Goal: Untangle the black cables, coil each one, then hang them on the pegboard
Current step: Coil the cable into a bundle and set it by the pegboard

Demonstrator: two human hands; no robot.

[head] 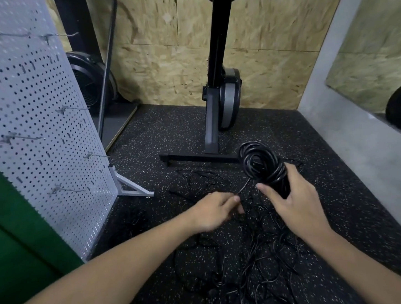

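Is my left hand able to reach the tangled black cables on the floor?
Likely yes: left hand is just above the tangled black cables, nothing between, though it pinches a black strand.

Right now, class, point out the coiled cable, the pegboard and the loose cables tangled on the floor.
coiled cable [259, 162]: head view, its upper loops.
pegboard [25, 97]: head view, bare perforated face.
loose cables [264, 259]: head view, middle of the tangle.

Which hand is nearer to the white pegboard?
Left. The left hand, pinching the loose tail of the coiled cable, is just right of the pegboard. The right hand is farther right, gripping that coil.
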